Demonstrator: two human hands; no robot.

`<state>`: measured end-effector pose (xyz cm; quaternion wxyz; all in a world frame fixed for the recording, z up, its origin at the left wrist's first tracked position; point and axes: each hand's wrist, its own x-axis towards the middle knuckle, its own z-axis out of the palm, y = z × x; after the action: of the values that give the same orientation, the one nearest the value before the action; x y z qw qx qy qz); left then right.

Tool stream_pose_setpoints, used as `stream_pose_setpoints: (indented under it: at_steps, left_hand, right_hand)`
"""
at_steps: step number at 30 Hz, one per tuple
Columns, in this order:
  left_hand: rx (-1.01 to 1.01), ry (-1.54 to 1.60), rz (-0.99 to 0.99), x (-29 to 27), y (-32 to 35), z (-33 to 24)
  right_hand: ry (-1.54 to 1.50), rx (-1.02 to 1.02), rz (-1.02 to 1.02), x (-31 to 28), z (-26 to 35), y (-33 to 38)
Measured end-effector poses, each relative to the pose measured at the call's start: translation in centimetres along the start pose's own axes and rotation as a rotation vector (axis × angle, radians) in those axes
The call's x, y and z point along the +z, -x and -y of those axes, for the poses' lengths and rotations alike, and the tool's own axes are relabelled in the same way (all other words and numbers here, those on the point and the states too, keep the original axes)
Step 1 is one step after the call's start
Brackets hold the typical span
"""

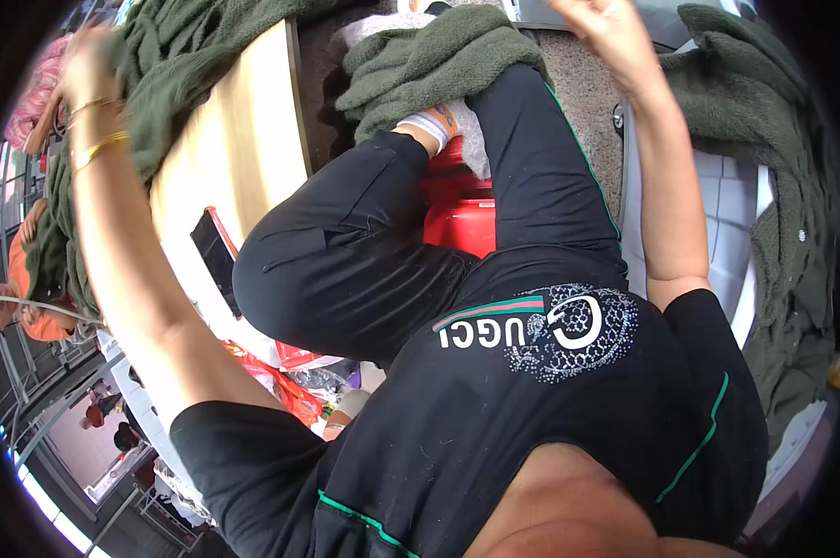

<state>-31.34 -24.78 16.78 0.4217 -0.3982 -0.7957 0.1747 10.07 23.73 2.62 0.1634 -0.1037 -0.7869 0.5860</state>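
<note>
My left hand (93, 70), with yellow bands at the wrist, is raised at the far left beside a heap of dark green knitted fabric (183, 65). Motion smears its fingers, so a hold on the fabric cannot be made out. At the top edge, my right hand (615, 42) is partly cut off by the frame. Its visible fingers are apart with nothing seen in them. Another green fabric piece (439, 65) lies bunched over my lower legs, between the two hands. More green fabric (764, 121) hangs in folds to the right of my right forearm.
A pale wooden board (243, 112) stands left of my legs, with a dark flat device (217, 260) near my knee. Red plastic (462, 228) shows beneath my legs. Red bags (290, 391) lie by my left elbow. A person in orange (46, 270) is at the far left.
</note>
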Motion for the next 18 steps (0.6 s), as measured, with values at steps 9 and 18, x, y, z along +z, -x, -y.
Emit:
stream_pose_setpoints:
  at_steps: [9, 18]
  left_hand:
    - [0.170, 0.806, 0.834, 1.3, -1.8, -40.3]
    - [-0.175, 0.918, 0.992, 3.4, -1.5, -40.0]
  right_hand:
    - [-0.135, -0.052, 0.179, 1.4, -7.1, 2.0]
    - [-0.098, 0.039, 0.191, 1.5, -5.1, 2.3]
